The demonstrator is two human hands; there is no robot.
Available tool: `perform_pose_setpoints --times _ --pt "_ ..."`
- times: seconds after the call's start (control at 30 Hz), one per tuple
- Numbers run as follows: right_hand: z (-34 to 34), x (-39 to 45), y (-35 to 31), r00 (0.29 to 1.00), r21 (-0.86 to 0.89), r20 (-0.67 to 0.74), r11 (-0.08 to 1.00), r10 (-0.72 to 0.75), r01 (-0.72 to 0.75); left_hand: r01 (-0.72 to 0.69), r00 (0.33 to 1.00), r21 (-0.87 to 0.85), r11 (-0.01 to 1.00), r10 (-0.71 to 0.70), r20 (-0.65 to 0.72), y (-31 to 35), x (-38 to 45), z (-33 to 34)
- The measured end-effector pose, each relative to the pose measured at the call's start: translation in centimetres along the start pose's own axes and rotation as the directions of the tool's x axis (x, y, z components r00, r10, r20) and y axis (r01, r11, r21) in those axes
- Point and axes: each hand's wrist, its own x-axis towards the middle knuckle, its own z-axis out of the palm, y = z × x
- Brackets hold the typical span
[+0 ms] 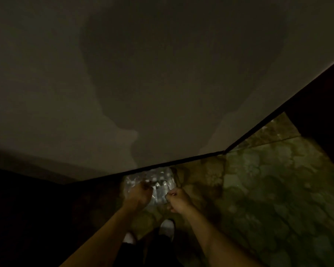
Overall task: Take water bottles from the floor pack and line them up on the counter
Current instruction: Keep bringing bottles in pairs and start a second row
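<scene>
Bottles in a shrink-wrapped floor pack (pixel 152 185) sit on the patterned floor (pixel 268 180), pushed up against the dark skirting where the wall (pixel 85 74) meets it. Both hands are down at the pack. The left hand (pixel 141 193) has its fingers curled over the pack's near left part, seemingly pinching film or a bottle top; which one, the dim, blurred frame does not show. The right hand (pixel 178 198) is fisted at the pack's near right edge, fingers closed tight, apparently tugging wrap, though the thing held is too small to make out. The pack lies just beyond and between the two sets of fingertips, its bottles upright with caps pointing up, so any lift goes straight upward. Neither hand is clearly nearer; the left overlaps the pack more. Judged from this, the wrap is being opened and no bottle is free yet. The counter is out of view, and two pale shoes (pixel 167 228) show below the hands
</scene>
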Motion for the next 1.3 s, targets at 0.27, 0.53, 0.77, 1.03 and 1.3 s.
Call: perform_pose_setpoints --times 0.27,0.53,0.77,1.03,1.3 --pt "1.3 5.0 1.3 0.993 0.057 0.032 0.991 0.115 -0.117 0.164 0.981 -0.082 0.983 -0.154 0.116 -3.2 4.7 2.9" --pt "4.6 13.8 3.6 0.99 0.119 0.001 0.982 0.144 -0.143 0.196 0.973 -0.122 0.973 -0.178 0.146 -5.6 13.1 6.3" --pt "8.1 25.4 6.2 0.998 0.022 -0.048 0.999 0.048 -0.047 0.16 0.984 -0.208 0.965 -0.14 0.112 -10.4 23.5 10.3" --pt "12.2 38.9 10.3 0.992 -0.031 0.012 0.992 -0.123 0.123 0.068 0.997 -0.095 0.993 -0.065 0.042 -16.6 35.5 14.2" --pt "15.5 50.2 12.7 0.977 -0.443 0.166 0.875 -0.133 0.194 0.021 0.995 0.014 1.0 -0.022 0.099 -20.5 45.1 17.1"
